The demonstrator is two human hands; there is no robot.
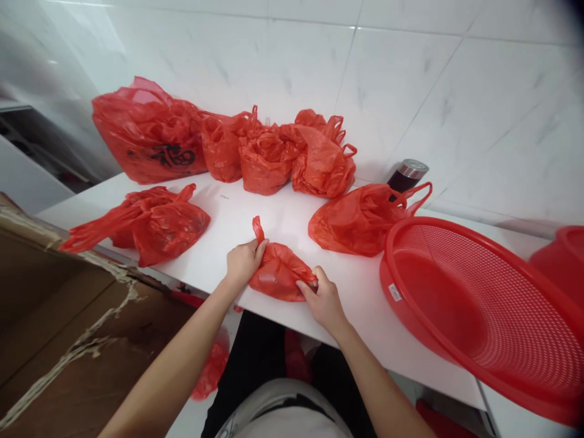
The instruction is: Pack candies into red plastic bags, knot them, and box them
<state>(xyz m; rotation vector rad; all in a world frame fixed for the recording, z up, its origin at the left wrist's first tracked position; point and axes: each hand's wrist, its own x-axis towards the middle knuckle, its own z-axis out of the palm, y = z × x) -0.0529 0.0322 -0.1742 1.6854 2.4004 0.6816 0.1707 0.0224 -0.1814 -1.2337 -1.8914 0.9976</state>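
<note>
A small red plastic bag (pixel 279 272) lies near the front edge of the white table (pixel 237 216). My left hand (pixel 244 261) pinches the bag's twisted handle at its left side. My right hand (pixel 323 298) grips the bag's right edge with closed fingers. Both hands rest on the tabletop with the bag stretched between them.
Several more red plastic bags lie around: one at the left (pixel 150 224), one at the right (pixel 360 219), a row at the back (pixel 269 152). A big red colander basket (pixel 483 304) and a dark jar (pixel 406 175) stand right. A cardboard box (pixel 68 316) is at left.
</note>
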